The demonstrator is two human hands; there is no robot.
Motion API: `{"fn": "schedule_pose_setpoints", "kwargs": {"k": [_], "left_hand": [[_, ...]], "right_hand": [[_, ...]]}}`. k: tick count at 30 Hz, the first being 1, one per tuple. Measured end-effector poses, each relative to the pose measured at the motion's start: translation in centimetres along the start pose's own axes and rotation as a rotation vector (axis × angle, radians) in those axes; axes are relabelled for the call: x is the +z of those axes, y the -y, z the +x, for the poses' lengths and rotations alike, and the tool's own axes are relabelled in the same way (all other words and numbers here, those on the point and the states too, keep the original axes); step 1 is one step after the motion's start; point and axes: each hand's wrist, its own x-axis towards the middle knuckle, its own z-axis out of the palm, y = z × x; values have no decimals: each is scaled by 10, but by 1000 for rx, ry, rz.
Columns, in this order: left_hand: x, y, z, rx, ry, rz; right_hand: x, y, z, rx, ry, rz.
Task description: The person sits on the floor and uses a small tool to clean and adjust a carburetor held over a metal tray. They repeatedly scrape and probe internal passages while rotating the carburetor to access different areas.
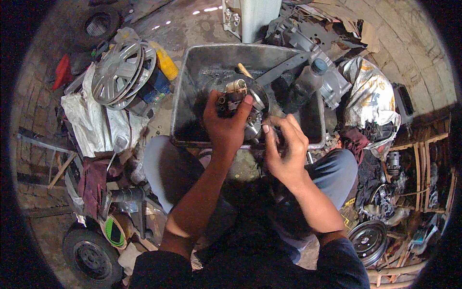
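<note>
Over a dark basin (180, 103), my left hand (224, 123) grips a greasy metal engine part (253, 126) with a round, pulley-like silver disc (260, 98) and a pale cylindrical fitting (236, 86). Its thumb presses across the front of the part; its other fingers curl behind and are partly hidden. My right hand (288, 149) is at the part's lower right side, thumb and index finger pinched together against it. Whatever sits between those fingertips is too small to make out. Behind the part, a wooden handle (245, 71) pokes up from inside the basin.
A dark bottle (303, 89) and a flat metal bar (283, 69) are at the basin's right side. Wheel covers (118, 74) and a yellow container (164, 60) lie left. A gearbox-like casing (332, 84) and a white sack (368, 91) stand right. My knees flank the basin.
</note>
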Motion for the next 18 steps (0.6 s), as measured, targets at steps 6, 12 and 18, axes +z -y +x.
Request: {"fn": "schedule_pose_setpoints", "kwargs": {"k": [6,12,18], "left_hand": [[3,-6,-2,-19,-9,46],[5,-6,-1,-29,-58,14],[2,-12,6,-105,-27,-15]], "right_hand": [[-7,-7,4,242,79,204],[-5,-11,2,167,-38,167],[-5,-1,1,38,13,46]]}}
